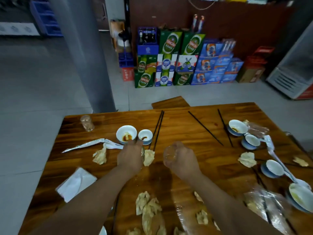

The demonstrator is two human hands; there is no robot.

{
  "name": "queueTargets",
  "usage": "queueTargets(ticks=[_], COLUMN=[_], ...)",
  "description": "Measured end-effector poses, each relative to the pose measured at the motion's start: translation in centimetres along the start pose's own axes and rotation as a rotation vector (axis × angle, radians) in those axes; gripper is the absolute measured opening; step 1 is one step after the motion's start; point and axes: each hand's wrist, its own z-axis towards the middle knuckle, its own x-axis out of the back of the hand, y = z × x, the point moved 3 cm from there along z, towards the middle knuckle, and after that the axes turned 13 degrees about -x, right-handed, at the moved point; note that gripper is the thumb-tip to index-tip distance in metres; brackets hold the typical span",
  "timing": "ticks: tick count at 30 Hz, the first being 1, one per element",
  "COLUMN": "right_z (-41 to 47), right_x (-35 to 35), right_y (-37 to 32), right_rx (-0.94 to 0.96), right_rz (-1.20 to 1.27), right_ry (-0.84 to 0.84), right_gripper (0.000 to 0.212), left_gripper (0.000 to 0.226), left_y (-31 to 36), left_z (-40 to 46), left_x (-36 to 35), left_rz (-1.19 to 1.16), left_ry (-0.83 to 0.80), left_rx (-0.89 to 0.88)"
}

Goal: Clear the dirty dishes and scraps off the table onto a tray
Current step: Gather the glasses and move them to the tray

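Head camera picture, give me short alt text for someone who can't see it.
A person's right hand holds a clear glass over a messy wooden table, the left hand by two sauce-stained bowls; crumpled napkins and black chopsticks lie around.

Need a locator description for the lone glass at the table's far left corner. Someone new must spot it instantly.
Start at the wooden table and go to its far left corner. The clear glass stands there alone, beyond the two sauce-stained white bowls. Unlike the glass in the right hand, nobody is touching it.
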Motion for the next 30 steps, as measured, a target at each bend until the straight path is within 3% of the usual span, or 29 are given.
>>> queueTargets(ticks=[10,24,30], right_z=[-2.7,-6.8,-7.6], right_x=[9.6,22.5,27.2], right_y=[9.8,31.3,39.5], right_rx=[-0.111,-0.234,-0.326], right_rz=[0.064,0.126,0.161], right_ry=[0.101,0.255,0.292], right_gripper=[0.06,0.055,0.059], left_gripper=[0.052,0.058,0.054], left_y=[13.5,39.0,48.4], left_z=[0.4,-2.6,-1.6], left_x=[0.6,-5.2,-7.4], left_rz=[-0.004,0.003,0.028], left_ry=[-0.005,-0.021,-0.033], left_rx=[-0.216,-0.287,-0.416])
